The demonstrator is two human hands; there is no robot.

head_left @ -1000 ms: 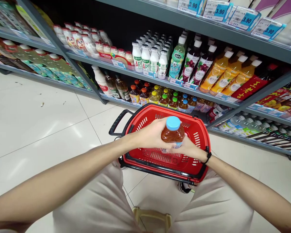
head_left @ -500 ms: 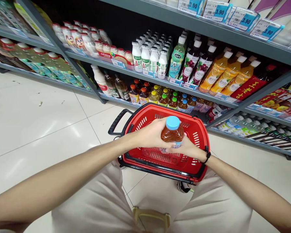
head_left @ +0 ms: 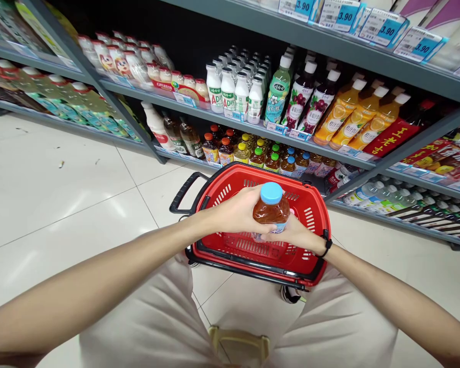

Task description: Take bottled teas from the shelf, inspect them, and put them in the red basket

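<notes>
A small bottle [head_left: 271,207] of brown drink with a light blue cap stands upright between both my hands, above a red shopping basket [head_left: 316,225]. My left hand [head_left: 237,212] wraps the bottle's left side. My right hand [head_left: 296,234] cups it from below and to the right; a dark band sits on that wrist. The basket looks empty inside and has a black handle [head_left: 184,193] folded to its left.
Grey store shelves [head_left: 230,115] run from the left to the far right, packed with drink bottles: white milk drinks, orange juice, purple grape juice, small bottles with coloured caps. Blue price tags [head_left: 383,25] line the top shelf. Pale floor tiles [head_left: 61,204] spread to the left.
The view has drifted slightly, so everything sits a little further left and higher. Both hands keep the same hold on the bottle over the basket.
</notes>
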